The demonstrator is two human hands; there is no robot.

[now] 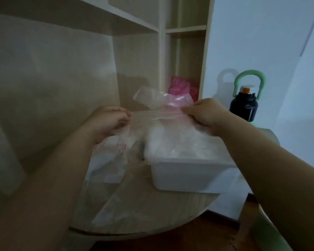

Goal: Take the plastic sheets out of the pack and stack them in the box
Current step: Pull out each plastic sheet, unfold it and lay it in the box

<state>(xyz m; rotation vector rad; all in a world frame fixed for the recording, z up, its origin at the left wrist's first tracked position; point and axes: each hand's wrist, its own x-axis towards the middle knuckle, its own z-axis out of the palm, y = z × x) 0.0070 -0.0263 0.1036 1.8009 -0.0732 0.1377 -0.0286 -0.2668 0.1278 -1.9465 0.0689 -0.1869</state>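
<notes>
Both left grip [114, 122] and right grip [201, 113] pinch one sheet [152, 115] taut over the box [185, 178], guessing so it lands flat.

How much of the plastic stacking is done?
The white rectangular plastic box already holds a heap of clear sheets. The left hand and right hand pinch one thin clear plastic sheet stretched above it. The clear pack with pink print beside the box looks partly full, so more remain.

Your left hand [108, 122] and right hand [205, 115] are bare, and both forearms [272, 160] show bare, unsleeved, as far as visible.
</notes>
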